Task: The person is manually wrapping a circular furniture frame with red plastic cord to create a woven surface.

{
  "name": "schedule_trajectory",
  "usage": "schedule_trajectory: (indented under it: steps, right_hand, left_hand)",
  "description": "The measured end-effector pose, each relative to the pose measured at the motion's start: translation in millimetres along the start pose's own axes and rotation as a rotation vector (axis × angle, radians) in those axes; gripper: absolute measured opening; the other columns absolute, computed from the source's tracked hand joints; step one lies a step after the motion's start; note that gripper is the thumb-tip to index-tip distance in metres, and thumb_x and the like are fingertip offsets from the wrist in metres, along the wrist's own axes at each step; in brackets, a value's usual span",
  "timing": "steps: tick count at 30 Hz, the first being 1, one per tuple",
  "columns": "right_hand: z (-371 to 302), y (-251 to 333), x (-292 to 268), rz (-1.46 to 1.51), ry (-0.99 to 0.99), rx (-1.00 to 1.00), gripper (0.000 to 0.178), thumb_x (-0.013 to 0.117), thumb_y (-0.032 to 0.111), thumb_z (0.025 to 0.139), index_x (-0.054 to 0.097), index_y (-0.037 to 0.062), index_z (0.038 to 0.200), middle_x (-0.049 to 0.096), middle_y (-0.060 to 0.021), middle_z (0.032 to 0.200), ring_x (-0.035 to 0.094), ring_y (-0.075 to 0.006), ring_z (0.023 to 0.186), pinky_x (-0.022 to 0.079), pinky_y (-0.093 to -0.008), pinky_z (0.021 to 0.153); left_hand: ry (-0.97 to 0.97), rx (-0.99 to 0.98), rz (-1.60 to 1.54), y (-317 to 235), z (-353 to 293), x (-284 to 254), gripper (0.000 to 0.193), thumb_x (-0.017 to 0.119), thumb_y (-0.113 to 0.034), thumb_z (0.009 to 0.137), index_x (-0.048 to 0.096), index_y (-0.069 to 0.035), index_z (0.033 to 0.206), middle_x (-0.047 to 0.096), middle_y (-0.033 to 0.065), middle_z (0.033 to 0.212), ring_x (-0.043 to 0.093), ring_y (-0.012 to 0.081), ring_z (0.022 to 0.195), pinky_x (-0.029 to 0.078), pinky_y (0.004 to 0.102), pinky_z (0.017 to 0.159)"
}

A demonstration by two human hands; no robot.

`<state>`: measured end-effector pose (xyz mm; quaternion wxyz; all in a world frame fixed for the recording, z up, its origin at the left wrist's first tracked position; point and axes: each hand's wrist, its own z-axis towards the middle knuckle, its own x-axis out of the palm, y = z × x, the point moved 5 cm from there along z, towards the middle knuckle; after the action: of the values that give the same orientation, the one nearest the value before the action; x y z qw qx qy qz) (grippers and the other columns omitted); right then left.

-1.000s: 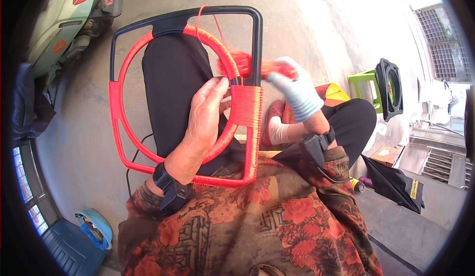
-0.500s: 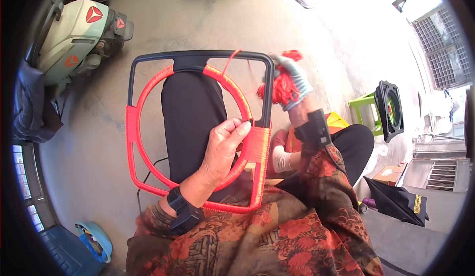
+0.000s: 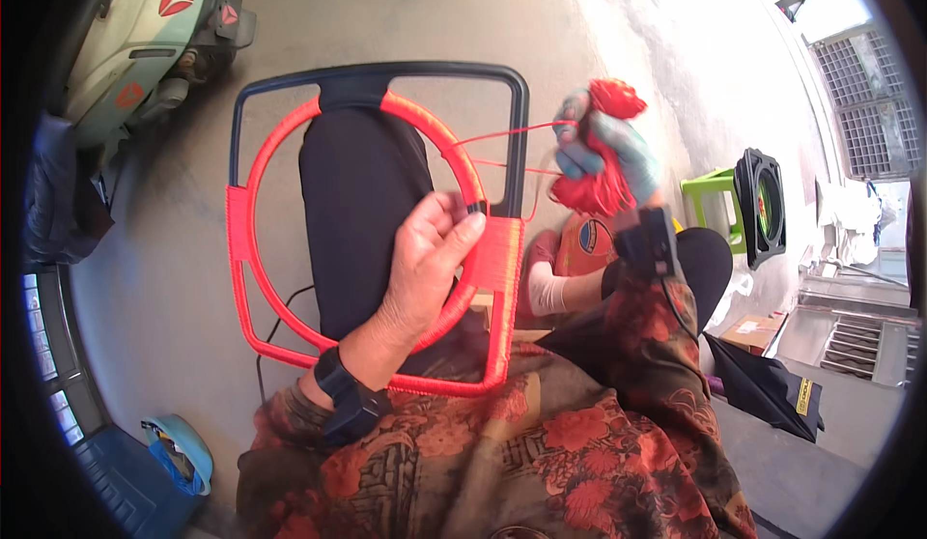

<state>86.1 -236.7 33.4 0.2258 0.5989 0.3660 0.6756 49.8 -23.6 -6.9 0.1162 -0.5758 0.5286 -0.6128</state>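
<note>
A black rectangular frame (image 3: 509,80) with a round ring inside it rests upon my lap, over my dark-trousered leg. Red cord is wound tightly around most of the ring and the lower and side bars; the top bar and upper corners are bare black. My left hand (image 3: 417,264) is closed on the ring's right side, thumb pressed beside a short bare black section. Off to the right, my right hand (image 3: 632,153), in a grey-blue glove, clutches a loose bundle of red cord (image 3: 601,191). Two red strands stretch between the ring and that hand, crossing the frame's right bar.
A scooter (image 3: 135,56) stands at the upper left. Toward the right, a green stool (image 3: 710,191) has another black frame (image 3: 763,206) against it. A blue basin (image 3: 183,452) sits lower left; a black umbrella (image 3: 772,384) and a cardboard box (image 3: 753,331) lie lower right.
My right hand has moved right with the cord bundle, and the strands now stretch out sideways. The frame has shifted slightly left and up in view; my left hand still grips the ring.
</note>
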Motion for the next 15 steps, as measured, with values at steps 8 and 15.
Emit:
schedule_trajectory:
  steps: [8,15]
  right_hand:
    - [-113,43,-96,-0.581,-1.044,-0.075,0.032,0.066,0.028,0.086,0.061,0.0011,0.103,0.070,-0.0124,0.094,0.052,-0.0119,0.046,0.044,-0.0250,0.043]
    - [-7,13,16,-0.948,-0.698,-0.072,0.036,0.066,0.032,0.085,0.064,0.0019,0.105,0.071,-0.0066,0.082,0.066,-0.0131,0.068,0.050,-0.0279,0.064]
  left_hand:
    - [-0.111,0.143,0.087,-11,-9,-1,0.024,0.046,-0.004,0.097,0.047,0.003,0.121,0.063,0.0107,0.107,0.061,0.0101,0.092,0.052,0.0246,0.078]
    - [-0.118,0.271,0.318,-4,-3,9,0.017,0.054,-0.002,0.095,0.054,0.004,0.111,0.066,0.0059,0.091,0.061,0.0067,0.081,0.050,0.0211,0.072]
